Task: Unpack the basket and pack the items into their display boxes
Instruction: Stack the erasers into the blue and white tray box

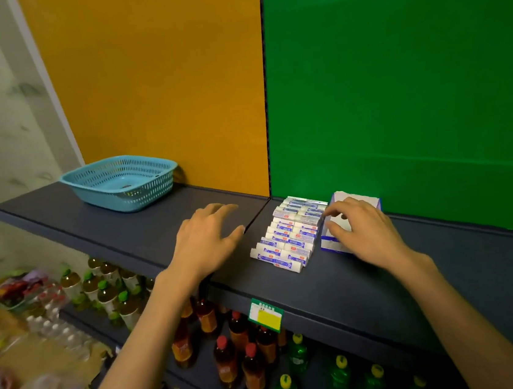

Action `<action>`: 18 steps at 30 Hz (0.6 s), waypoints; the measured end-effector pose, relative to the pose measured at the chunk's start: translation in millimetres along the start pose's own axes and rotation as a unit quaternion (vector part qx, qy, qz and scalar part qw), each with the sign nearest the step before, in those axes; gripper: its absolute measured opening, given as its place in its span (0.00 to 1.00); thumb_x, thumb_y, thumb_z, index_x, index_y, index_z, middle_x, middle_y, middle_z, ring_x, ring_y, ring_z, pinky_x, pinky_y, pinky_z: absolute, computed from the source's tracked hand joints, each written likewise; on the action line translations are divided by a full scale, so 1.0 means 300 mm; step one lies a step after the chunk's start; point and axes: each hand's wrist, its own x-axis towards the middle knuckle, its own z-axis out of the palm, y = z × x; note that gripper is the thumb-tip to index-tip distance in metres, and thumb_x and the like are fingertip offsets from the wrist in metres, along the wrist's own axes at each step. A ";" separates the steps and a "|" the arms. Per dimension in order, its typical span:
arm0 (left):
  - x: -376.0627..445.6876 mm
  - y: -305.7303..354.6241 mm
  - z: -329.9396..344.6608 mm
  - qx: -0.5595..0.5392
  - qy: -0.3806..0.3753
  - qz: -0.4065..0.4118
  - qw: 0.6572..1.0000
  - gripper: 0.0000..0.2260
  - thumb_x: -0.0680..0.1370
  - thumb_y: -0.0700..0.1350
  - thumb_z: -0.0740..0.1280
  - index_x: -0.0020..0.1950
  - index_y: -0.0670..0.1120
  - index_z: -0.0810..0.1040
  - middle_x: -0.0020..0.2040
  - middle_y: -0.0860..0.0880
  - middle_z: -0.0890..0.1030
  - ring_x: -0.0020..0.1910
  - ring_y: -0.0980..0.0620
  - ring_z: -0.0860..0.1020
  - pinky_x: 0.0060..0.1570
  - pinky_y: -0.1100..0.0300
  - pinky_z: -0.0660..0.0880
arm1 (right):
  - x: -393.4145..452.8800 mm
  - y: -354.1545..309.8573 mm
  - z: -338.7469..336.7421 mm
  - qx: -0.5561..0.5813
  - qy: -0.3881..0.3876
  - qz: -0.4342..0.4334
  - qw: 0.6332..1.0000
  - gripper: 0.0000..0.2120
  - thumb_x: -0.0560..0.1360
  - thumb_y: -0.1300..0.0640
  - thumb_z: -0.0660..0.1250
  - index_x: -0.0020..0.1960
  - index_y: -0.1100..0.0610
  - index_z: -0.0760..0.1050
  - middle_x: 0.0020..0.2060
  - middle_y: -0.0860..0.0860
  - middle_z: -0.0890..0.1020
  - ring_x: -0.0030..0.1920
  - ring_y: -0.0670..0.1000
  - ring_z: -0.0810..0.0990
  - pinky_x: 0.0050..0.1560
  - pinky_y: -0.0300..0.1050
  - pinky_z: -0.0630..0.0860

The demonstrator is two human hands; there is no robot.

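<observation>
A light blue perforated basket [121, 182] stands at the far left of the dark shelf [339, 287]; only a small dark item shows at its bottom. Several white-and-blue tubes [289, 237] lie stacked in rows in the middle of the shelf. Just right of them stands a white-and-blue display box [360, 201]. My right hand [360, 230] reaches into this box with fingers curled at its front rim; what the fingertips hold is hidden. My left hand [209, 239] hovers over the shelf left of the tubes, fingers spread and holding nothing.
An orange panel [155, 78] and a green panel [394, 66] back the shelf. A green-and-yellow price tag [266, 314] hangs on the shelf's front edge. Lower shelves hold brown and green bottles [235, 356]. Blurred goods lie on the floor at left.
</observation>
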 end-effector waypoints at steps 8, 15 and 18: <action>0.267 0.003 0.147 -0.025 -0.033 0.053 0.998 0.23 0.80 0.59 0.62 0.73 0.55 0.70 0.70 0.49 0.74 0.67 0.46 0.72 0.61 0.47 0.72 | 0.140 0.089 0.071 0.001 0.021 0.037 0.999 0.12 0.81 0.50 0.63 0.62 0.49 0.78 0.57 0.46 0.80 0.58 0.49 0.75 0.55 0.46 0.70; 0.469 0.047 0.289 -0.066 -0.066 0.122 0.988 0.20 0.81 0.58 0.63 0.70 0.53 0.74 0.63 0.50 0.78 0.61 0.47 0.75 0.54 0.51 0.74 | 0.192 0.159 0.117 -0.012 0.022 0.072 0.997 0.12 0.81 0.50 0.63 0.62 0.50 0.78 0.60 0.47 0.80 0.61 0.49 0.72 0.58 0.48 0.69; 0.553 0.054 0.344 -0.076 -0.096 0.153 0.981 0.17 0.81 0.57 0.62 0.67 0.53 0.77 0.58 0.51 0.79 0.59 0.48 0.76 0.52 0.51 0.75 | 0.225 0.167 0.131 -0.027 0.018 0.081 0.996 0.12 0.81 0.50 0.63 0.62 0.50 0.78 0.59 0.47 0.80 0.60 0.49 0.72 0.57 0.47 0.67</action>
